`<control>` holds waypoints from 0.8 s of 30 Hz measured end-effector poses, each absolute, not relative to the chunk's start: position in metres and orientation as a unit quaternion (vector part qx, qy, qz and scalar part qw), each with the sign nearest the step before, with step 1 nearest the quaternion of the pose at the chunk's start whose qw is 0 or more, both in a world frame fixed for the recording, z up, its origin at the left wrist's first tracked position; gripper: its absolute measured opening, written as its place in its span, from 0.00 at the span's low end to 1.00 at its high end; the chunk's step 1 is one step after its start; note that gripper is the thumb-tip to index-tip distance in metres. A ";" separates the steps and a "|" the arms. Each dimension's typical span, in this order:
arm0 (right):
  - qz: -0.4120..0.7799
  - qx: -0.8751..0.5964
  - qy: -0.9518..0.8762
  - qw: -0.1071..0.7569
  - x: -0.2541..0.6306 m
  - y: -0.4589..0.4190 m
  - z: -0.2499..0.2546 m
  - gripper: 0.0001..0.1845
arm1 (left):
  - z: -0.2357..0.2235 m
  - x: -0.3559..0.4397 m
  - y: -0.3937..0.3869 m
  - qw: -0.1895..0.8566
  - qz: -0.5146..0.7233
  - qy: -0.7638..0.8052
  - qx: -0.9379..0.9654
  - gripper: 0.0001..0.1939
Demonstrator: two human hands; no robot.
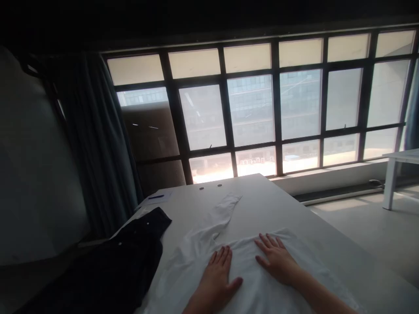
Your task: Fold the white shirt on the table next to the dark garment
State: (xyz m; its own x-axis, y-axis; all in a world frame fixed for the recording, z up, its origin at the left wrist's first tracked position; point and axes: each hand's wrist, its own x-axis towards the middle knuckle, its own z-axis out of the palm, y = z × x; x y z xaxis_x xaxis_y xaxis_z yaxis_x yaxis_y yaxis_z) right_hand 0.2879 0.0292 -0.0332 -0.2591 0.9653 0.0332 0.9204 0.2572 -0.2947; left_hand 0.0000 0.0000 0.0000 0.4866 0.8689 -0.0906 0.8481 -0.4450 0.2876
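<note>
A white garment [252, 283], perhaps a shirt, lies spread on the white table [262, 200], with what looks like a sleeve [225, 209] stretching toward the far side. My left hand [218, 279] rests flat on the cloth, fingers together and thumb out to the side. To its right, my right hand [275, 259] presses on the cloth near its upper edge, palm down and fingers spread. Neither hand grips anything. The near part of the garment runs out of view at the bottom.
A dark garment [131, 257] with small light buttons lies along the table's left side. Behind it sits a paper with a dark pen [156, 196]. Two round holes pierce the far tabletop. Windows and a curtain [98, 144] stand beyond; another white table [391, 174] is at right.
</note>
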 end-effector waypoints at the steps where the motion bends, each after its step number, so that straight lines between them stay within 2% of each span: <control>1: 0.112 -0.599 -0.786 0.103 0.288 0.029 -0.033 0.40 | 0.000 -0.006 0.003 0.139 0.030 0.516 0.845 0.48; 12: 0.117 -0.599 -0.785 0.105 0.286 0.025 -0.026 0.39 | -0.007 -0.087 0.027 0.059 0.010 0.591 0.805 0.46; 24: 0.117 -0.602 -0.784 0.102 0.285 0.024 -0.023 0.39 | -0.031 -0.220 0.038 0.011 0.028 0.716 0.698 0.48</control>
State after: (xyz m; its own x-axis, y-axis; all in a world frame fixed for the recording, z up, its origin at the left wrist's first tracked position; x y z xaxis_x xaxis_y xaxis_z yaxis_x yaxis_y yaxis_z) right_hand 0.2853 0.0240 -0.0229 -0.2554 0.9667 0.0181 0.9191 0.2485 -0.3058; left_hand -0.2204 0.0377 -0.0315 -0.0258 0.9994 0.0236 0.9982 0.0245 0.0552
